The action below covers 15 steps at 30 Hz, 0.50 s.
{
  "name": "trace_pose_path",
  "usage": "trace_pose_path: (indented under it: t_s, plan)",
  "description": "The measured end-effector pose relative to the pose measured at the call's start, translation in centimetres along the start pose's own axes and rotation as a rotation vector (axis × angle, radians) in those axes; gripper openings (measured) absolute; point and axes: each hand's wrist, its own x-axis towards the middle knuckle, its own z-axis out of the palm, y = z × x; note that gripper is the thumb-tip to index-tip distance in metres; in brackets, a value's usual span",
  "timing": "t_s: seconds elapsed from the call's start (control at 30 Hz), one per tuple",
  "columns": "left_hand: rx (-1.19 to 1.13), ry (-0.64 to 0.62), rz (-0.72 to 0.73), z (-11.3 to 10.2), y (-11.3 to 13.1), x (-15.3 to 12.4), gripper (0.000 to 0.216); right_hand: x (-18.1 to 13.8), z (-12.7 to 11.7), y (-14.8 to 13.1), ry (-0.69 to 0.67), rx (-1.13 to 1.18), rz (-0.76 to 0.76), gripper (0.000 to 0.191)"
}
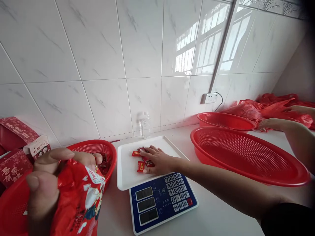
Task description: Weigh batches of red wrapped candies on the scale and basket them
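Observation:
Close to the camera at the lower left, my left hand (45,183) pinches the top of a red printed plastic bag (76,196) with white hearts and a cartoon figure. My right hand (158,160) reaches over the white pan (128,178) of a blue digital scale (162,203). Its fingers are spread and rest on or just above several small red wrapped candies (141,166); the palm hides part of the pile. A red basket (112,154) with wrapped candies in it stands behind my left hand.
At right are a large red plastic basket (246,157) and a second one (226,119) behind it. Another person's hands (273,124) are near red plastic bags (248,109). A clear bottle (146,126) stands by the tiled wall; red printed boxes (14,164) are at left.

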Motion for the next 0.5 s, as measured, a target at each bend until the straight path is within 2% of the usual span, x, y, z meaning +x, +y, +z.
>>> trace_pose_path:
  t_s: [0.1, 0.27, 0.4, 0.5]
  plan:
    - [0.025, -0.092, 0.117, -0.7, -0.6, 0.0, 0.009, 0.8, 0.8, 0.4, 0.109, -0.113, -0.097, 0.063]
    - [0.035, -0.165, 0.120, -1.0, -1.1, -0.1, 0.024, 2.1, 1.1, 1.9, 0.254, -0.163, -0.060, 0.045]
    - [0.080, -0.104, 0.132, -0.4, -1.0, -0.4, 0.031, 2.5, 0.8, 3.0, 0.345, -0.176, -0.035, 0.020]
    - [0.092, -0.080, 0.167, -0.9, -1.3, 0.5, 0.030, 2.0, -0.2, 3.7, 0.453, -0.195, -0.002, 0.015]
